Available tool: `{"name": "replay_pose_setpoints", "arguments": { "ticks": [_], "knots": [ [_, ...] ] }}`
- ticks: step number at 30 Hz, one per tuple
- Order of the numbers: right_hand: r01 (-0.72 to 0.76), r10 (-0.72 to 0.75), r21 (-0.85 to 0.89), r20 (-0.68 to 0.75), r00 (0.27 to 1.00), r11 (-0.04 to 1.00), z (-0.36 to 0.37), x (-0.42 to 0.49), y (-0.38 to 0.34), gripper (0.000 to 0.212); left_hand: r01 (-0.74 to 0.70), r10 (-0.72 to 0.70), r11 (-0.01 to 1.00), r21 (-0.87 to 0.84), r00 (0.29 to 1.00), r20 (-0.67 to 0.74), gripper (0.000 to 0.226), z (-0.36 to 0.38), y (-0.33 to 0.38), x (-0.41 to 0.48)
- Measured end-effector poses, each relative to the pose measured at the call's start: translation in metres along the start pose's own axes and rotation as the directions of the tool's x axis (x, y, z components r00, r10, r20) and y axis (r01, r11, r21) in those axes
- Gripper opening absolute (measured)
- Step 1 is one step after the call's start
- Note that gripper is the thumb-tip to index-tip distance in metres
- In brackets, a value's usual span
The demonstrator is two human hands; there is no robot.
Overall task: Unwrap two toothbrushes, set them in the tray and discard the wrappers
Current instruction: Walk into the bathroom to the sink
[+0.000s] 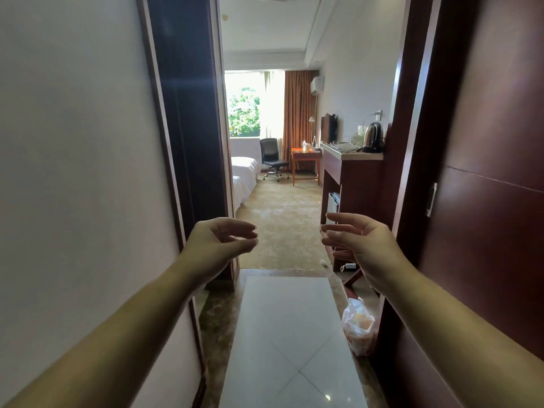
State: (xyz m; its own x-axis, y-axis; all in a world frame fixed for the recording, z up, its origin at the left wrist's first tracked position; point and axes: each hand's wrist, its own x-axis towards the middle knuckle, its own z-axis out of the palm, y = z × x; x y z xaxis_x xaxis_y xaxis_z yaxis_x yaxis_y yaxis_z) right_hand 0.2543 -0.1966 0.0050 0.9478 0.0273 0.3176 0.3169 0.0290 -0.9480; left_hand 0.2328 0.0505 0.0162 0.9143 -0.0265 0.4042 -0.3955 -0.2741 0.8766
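Toothbrushes, wrappers and tray: we cannot tell where they are from this view, and neither hand has hold of any of them. We see 2 hands raised in the air in front of a doorway, well apart, palms turned toward each other. The left hand [223, 240] is loosely open with its fingers gently curved and holds nothing. The right hand [353, 240] is likewise relaxed and half open, fingers pointing toward the left hand, and holds nothing.

Below the right hand, 1 thin plastic bag [357, 328] sits on the floor [288, 334] against the dark wooden door [485, 231]. It holds something pale orange that we cannot make out. Beyond the right hand, 1 steel kettle [373, 136] stands on a table [362, 156]. Beyond the left hand we see 1 office chair [272, 157] and the white bed [244, 169].
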Motion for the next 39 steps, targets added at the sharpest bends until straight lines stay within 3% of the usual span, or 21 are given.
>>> {"name": "replay_pose_setpoints", "arguments": {
  "ticks": [19, 39],
  "knots": [
    [0.028, -0.028, -0.018, 0.023, 0.999, 0.999, 0.021, 0.162, 0.050, 0.022, -0.037, 0.035, 0.999, -0.021, 0.996, -0.077, 0.026, -0.011, -0.079, 0.149],
    [0.009, -0.006, -0.019, 0.183, 0.983, 1.000, -0.029, 0.413, 0.140, 0.024, 0.015, -0.012, 1.000, 0.014, 0.983, -0.186, 0.020, 0.066, -0.158, 0.374]
  ]
}}
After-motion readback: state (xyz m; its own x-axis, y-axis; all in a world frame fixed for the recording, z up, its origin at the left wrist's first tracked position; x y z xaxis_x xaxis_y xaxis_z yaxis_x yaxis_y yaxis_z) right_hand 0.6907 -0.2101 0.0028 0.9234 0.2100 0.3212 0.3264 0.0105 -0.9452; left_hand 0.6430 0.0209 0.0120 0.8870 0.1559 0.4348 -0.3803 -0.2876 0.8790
